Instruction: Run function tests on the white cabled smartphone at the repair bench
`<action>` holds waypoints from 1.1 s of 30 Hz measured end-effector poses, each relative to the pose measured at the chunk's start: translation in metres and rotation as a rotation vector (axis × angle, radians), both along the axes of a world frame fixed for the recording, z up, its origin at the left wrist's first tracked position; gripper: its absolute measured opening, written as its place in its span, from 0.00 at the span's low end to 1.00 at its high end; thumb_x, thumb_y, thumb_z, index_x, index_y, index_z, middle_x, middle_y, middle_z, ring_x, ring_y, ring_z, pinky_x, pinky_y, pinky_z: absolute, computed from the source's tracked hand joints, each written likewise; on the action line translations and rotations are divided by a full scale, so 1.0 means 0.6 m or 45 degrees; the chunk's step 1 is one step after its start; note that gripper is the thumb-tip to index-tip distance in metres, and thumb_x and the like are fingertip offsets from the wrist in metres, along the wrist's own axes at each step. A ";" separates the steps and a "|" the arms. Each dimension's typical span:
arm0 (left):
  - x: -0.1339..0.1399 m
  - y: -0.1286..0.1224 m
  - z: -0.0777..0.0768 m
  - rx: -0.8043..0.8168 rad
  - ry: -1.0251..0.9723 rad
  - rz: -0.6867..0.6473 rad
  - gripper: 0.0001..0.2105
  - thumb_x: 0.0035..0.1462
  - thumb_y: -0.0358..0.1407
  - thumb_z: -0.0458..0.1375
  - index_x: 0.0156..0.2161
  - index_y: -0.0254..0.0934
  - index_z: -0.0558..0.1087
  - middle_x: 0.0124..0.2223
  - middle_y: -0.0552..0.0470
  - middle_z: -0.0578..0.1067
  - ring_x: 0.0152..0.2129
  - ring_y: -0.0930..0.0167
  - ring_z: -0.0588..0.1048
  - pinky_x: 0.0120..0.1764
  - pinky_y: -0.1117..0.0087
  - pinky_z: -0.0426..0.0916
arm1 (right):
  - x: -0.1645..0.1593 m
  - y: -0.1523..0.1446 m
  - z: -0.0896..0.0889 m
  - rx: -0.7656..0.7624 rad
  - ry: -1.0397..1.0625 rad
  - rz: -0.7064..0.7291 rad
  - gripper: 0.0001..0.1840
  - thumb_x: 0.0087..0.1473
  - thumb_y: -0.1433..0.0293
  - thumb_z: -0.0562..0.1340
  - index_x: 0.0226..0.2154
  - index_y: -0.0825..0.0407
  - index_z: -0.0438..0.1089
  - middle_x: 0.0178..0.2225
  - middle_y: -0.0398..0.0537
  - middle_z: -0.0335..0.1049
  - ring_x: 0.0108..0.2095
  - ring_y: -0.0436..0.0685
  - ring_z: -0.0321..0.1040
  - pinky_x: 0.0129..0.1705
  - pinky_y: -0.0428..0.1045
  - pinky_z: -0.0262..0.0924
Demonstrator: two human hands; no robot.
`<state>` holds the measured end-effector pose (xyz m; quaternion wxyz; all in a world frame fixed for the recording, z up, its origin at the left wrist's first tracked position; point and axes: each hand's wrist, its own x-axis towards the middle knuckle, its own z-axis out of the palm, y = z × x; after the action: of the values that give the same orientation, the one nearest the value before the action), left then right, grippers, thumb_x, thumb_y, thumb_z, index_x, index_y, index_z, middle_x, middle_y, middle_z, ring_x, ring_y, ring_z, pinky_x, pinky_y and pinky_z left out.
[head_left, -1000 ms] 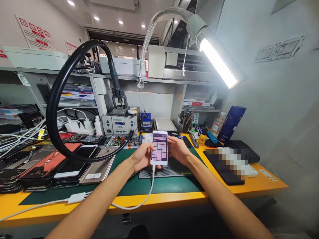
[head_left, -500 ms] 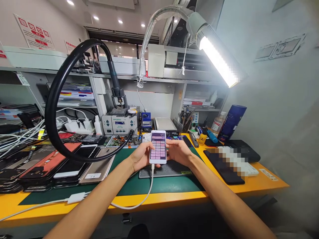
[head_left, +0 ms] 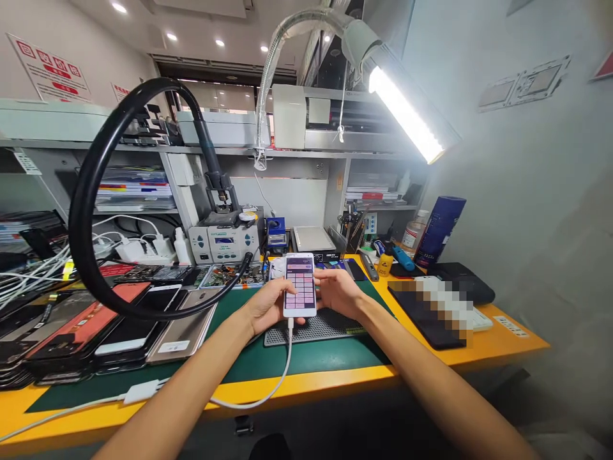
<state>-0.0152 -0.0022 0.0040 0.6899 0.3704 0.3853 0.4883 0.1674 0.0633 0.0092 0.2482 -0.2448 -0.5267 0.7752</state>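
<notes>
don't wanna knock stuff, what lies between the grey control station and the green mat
In the head view, a tray of small parts lies between the grey control station and the green mat; the black hose crosses in front of it.

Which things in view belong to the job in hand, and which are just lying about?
In use:
white phone, held in the left hand, right hand beside it
white cable plugged into phone

Seemingly lying about:
gold phone
yellow bottle
blue cylinder

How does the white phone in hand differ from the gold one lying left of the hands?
The white phone is gripped in the left hand; the gold phone lies unheld.
The white phone shows a lit screen; the gold phone, its back with a white label.
Both are flat rectangles.
</notes>
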 end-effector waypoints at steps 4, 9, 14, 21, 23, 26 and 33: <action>0.002 -0.002 0.003 0.013 0.022 0.009 0.23 0.48 0.24 0.59 0.52 0.30 0.73 0.42 0.40 0.81 0.30 0.61 0.79 0.24 0.59 0.79 | 0.000 0.001 0.000 0.012 0.006 0.032 0.17 0.56 0.62 0.59 0.45 0.53 0.71 0.38 0.53 0.78 0.35 0.60 0.71 0.33 0.52 0.66; 0.005 -0.004 0.004 0.016 0.045 0.015 0.26 0.46 0.22 0.60 0.54 0.31 0.72 0.45 0.39 0.81 0.31 0.60 0.81 0.23 0.61 0.78 | 0.001 0.005 -0.002 0.002 -0.004 0.040 0.17 0.56 0.62 0.58 0.45 0.53 0.71 0.38 0.53 0.78 0.34 0.60 0.71 0.34 0.53 0.66; 0.007 -0.004 0.004 0.023 0.057 0.013 0.27 0.46 0.22 0.60 0.55 0.32 0.72 0.47 0.39 0.80 0.34 0.58 0.82 0.23 0.61 0.78 | 0.001 0.003 -0.002 0.006 0.007 0.021 0.16 0.56 0.62 0.59 0.44 0.53 0.71 0.40 0.54 0.78 0.35 0.59 0.71 0.35 0.52 0.66; 0.004 -0.003 -0.001 0.037 0.053 0.014 0.23 0.47 0.23 0.62 0.51 0.32 0.73 0.42 0.41 0.81 0.29 0.62 0.80 0.24 0.61 0.79 | 0.001 0.008 -0.007 0.024 0.001 0.038 0.17 0.56 0.62 0.59 0.46 0.52 0.70 0.39 0.53 0.78 0.35 0.60 0.72 0.34 0.53 0.68; 0.004 -0.003 0.000 0.022 0.041 0.010 0.24 0.47 0.23 0.61 0.52 0.32 0.72 0.42 0.41 0.81 0.28 0.62 0.80 0.23 0.61 0.78 | 0.002 0.009 -0.007 0.019 -0.007 0.031 0.17 0.56 0.62 0.58 0.46 0.53 0.70 0.39 0.53 0.78 0.35 0.60 0.72 0.33 0.52 0.67; 0.003 -0.004 0.004 -0.012 0.014 0.003 0.28 0.46 0.23 0.59 0.56 0.32 0.71 0.41 0.40 0.81 0.29 0.60 0.80 0.23 0.61 0.78 | 0.003 0.008 -0.006 0.013 -0.017 0.034 0.17 0.57 0.62 0.58 0.46 0.53 0.70 0.39 0.54 0.78 0.35 0.60 0.72 0.33 0.51 0.67; -0.001 -0.002 0.004 -0.051 -0.042 -0.040 0.30 0.46 0.26 0.56 0.58 0.29 0.70 0.42 0.37 0.81 0.34 0.56 0.81 0.26 0.59 0.79 | 0.001 0.008 -0.006 0.023 0.003 0.036 0.17 0.57 0.62 0.59 0.46 0.53 0.70 0.38 0.54 0.78 0.34 0.60 0.72 0.34 0.52 0.67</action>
<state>-0.0157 -0.0032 0.0065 0.7111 0.3543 0.3777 0.4756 0.1682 0.0681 0.0053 0.2400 -0.2342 -0.5370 0.7741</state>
